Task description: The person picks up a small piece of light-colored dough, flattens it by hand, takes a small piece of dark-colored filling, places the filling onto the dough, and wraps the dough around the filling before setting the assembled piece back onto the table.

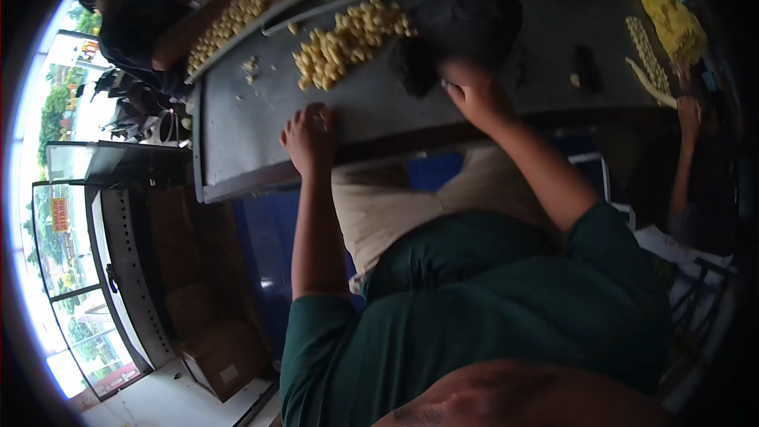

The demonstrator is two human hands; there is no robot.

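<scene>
My left hand (309, 136) rests near the front edge of the grey metal table (253, 138), fingers loosely bent and apart, with nothing visible in it. Just beyond it lies a pile of small pale-yellow dough-like pieces (340, 47). My right hand (478, 99) is closed, reaching to the near side of a large dark lump (474, 12), perhaps cloth or a bag; the gloom hides its kind. The fingertips are blurred, and what they grip cannot be made out.
At left, a person (142, 39) reaches over a tray of similar pieces (237, 20). On the right, another person's hand (689, 115) is by a pale strip (652, 83), near a yellow bag (672, 24). A small dark object (585, 67) sits on the table. A cardboard box (225, 360) stands lower left.
</scene>
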